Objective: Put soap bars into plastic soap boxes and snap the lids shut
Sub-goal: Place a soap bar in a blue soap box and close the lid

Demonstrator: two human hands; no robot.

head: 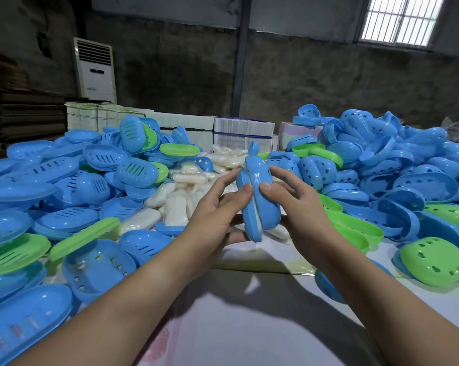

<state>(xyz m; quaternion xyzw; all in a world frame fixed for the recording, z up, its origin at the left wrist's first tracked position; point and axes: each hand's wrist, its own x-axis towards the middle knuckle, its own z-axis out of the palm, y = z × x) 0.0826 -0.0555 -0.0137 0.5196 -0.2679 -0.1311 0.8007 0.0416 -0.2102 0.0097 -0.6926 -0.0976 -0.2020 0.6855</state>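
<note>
Table (249, 334): I see a pale covered surface with a faint pink print, bare only in the near middle
Left heap (64, 180): blue soap-box halves with slotted bottoms, a few green ones mixed in, piled from the near left edge back toward the far stacks
Right heap (397, 165): blue halves with heart-shaped holes, stacked higher than the left heap; green halves lie along its near edge
Far stacks (242, 130): bundled flat white cartons stand upright behind the heaps, one bundle tied with a blue band
Air conditioner (96, 70): white floor unit against the back wall, left of centre
Soap pile (175, 204): wrapped white bars lie loose between the two heaps, just beyond the hands
Soap box (258, 192): blue, held on edge above the table centre, long axis running away from me; the two halves are not fully closed, a gap shows along the near edge
Soap bar (257, 220): white sliver visible in that gap, inside the box
Left hand (215, 215): I note the thumb pressed on the left shell near the seam, fingers curled behind the box, gripping it
Right hand (299, 204): thumb on the right shell opposite the left thumb, fingers wrapped round the far side, clamped on the box
Green half (434, 262): lies dome-up at the near right, apart from the hands
</note>
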